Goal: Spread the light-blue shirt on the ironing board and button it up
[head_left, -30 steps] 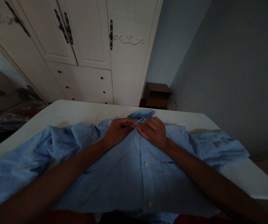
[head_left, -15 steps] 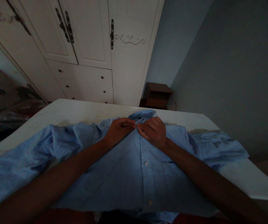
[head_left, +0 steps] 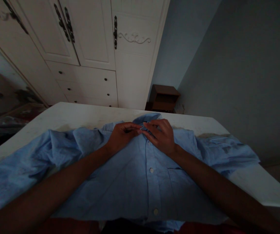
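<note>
A light blue button-up shirt [head_left: 120,182] lies front side up, its sleeves spread to both sides and its collar [head_left: 147,117] at the far end. Just below the collar, my left hand [head_left: 121,135] pinches the edge of the shirt front between thumb and fingers. Opposite it, my right hand [head_left: 161,135] grips the same spot with thumb and index finger, the fingertips of both hands almost meeting. Whatever button lies between the fingertips is hidden. Down the placket below show white buttons, one [head_left: 151,170] beside the chest pocket [head_left: 176,177] and another [head_left: 155,212] near the front.
The shirt rests on a white table [head_left: 81,112]. Beyond its far edge stands a white wardrobe [head_left: 91,35] with drawers. A small brown cabinet [head_left: 165,94] is in the corner by the grey wall. Clear plastic-covered items [head_left: 10,122] lie at the left.
The fingers of my right hand have loosened from a tight curl and straightened somewhat at the collar. My left hand keeps its pinch. The view has shifted slightly.
</note>
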The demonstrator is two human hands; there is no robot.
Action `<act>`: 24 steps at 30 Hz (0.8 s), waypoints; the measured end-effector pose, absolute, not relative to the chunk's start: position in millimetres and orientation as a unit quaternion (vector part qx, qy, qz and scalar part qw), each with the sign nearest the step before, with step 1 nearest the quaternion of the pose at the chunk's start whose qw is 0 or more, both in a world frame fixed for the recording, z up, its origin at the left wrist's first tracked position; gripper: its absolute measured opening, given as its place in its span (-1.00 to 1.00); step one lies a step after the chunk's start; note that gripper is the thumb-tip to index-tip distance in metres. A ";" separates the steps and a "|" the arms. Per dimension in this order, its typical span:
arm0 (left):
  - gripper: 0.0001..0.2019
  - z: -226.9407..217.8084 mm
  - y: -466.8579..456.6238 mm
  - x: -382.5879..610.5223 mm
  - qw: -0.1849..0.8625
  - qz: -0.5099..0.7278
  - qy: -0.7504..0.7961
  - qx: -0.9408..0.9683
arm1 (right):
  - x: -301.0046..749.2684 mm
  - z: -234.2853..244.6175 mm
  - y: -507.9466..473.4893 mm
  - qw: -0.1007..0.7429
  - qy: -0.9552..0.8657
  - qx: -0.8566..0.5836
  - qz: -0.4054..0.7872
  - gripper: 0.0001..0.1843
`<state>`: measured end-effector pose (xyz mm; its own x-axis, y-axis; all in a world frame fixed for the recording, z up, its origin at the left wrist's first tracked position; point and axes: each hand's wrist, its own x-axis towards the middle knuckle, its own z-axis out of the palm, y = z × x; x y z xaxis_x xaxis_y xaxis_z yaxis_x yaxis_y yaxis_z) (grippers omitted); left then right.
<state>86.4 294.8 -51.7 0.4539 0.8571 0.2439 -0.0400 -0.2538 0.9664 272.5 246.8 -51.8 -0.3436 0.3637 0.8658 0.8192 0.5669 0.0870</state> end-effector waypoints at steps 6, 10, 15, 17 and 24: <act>-0.82 -53.9 295.3 87.2 0.516 0.427 0.308 0.676 | 272.5 -50.2 248.1 0.382 -0.797 -0.397 -0.247 -0.77; -0.84 -53.2 294.1 87.3 0.509 0.421 0.321 0.678 | 271.3 -48.3 248.0 0.373 -0.799 -0.404 -0.243 -0.83; -0.83 -53.1 293.3 87.2 0.506 0.417 0.330 0.679 | 271.2 -47.0 248.1 0.382 -0.805 -0.398 -0.218 -0.83; -0.82 -53.9 293.6 87.5 0.515 0.416 0.335 0.670 | 270.8 -46.3 248.2 0.382 -0.806 -0.401 -0.207 -0.83; -0.80 -53.6 294.0 89.0 0.540 0.415 0.340 0.648 | 270.2 -44.6 246.6 0.371 -0.807 -0.423 -0.180 -0.80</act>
<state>89.0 294.0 -53.6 0.4245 0.8893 0.1699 -0.0070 -0.1844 0.9828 270.2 246.6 -44.6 -0.3666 0.5482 0.7517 0.8159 0.5777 -0.0233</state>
